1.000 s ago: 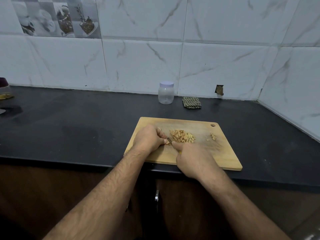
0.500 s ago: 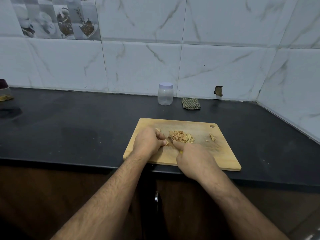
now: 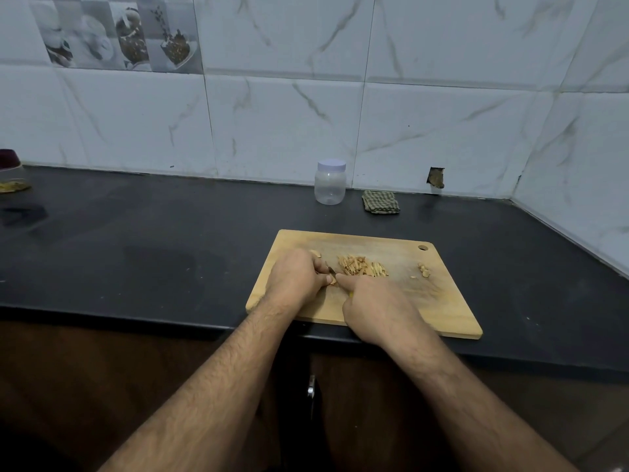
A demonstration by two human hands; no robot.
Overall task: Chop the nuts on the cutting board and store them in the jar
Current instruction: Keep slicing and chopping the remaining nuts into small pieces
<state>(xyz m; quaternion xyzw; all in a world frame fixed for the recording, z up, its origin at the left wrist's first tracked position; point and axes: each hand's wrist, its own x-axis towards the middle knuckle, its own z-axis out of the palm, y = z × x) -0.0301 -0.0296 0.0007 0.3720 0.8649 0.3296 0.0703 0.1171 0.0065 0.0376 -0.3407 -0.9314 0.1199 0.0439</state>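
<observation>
Head view, read from left to right: far off at the left edge of the black counter (image 3: 136,233) stands a dark bowl (image 3: 8,160) with a yellowish scrap (image 3: 13,186) near it, neither part of the job. On the wooden cutting board (image 3: 442,301) the left hand (image 3: 294,279) is curled, its fingertips bunched on a nut piece (image 3: 333,282) that it pins to the wood; one stray piece (image 3: 316,253) lies just beyond its knuckles. A dark knife blade (image 3: 330,268) shows between the two hands. The right hand (image 3: 377,306) is closed around the handle, which is mostly hidden, with the forefinger stretched along the blade's back.

To do this cut well, the left fingertips should stay tucked behind the knuckles, since they sit just beside the edge. Short downward strokes look safest, as the piece is small and could skid.

Right of the blade lies the pile of chopped nuts (image 3: 362,270), and further right a few loose bits (image 3: 423,270) that will need gathering. Beyond the board, by the wall, the clear jar (image 3: 330,183) stands with its lid (image 3: 331,164) on and looks empty; a folded checked cloth (image 3: 380,202) lies to its right.
</observation>
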